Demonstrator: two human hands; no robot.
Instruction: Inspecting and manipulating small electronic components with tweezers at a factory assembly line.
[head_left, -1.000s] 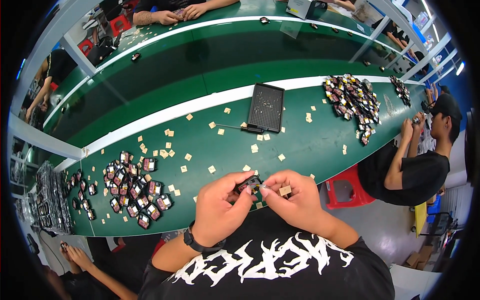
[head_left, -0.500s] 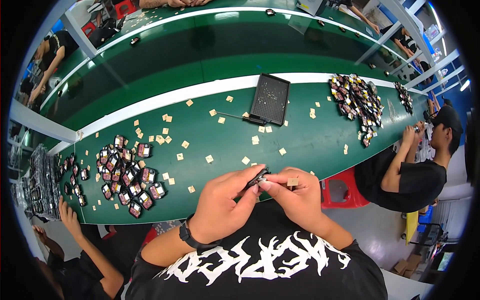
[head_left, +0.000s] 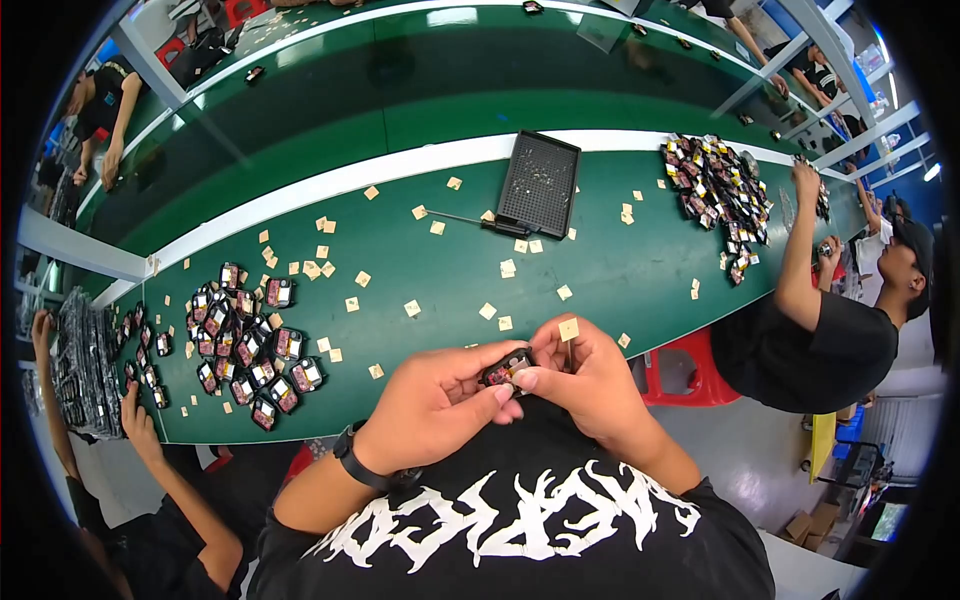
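Note:
My left hand (head_left: 425, 405) is closed around the edge of a small black device (head_left: 508, 366), held over the table's near edge. Its face, with pinkish and pale parts, is turned up toward me. My right hand (head_left: 596, 392) grips the device's right side, with the thumb pressed on its face. A small beige square piece (head_left: 569, 329) stands up at my right fingers; how it is held there is hidden. To the left on the green table (head_left: 430, 270) lies a pile of similar black devices (head_left: 240, 345).
Loose beige squares (head_left: 412, 308) are scattered about. A black tray (head_left: 540, 185) lies at the back, with a screwdriver (head_left: 465, 218) by its lower left corner. Another device pile (head_left: 715, 190) is at the right. Co-workers sit at both sides; a red stool (head_left: 690, 370) stands at right.
The device has turned so that its face shows, and my right hand has shifted its grip on it. The right co-worker's arm has reached out over the table.

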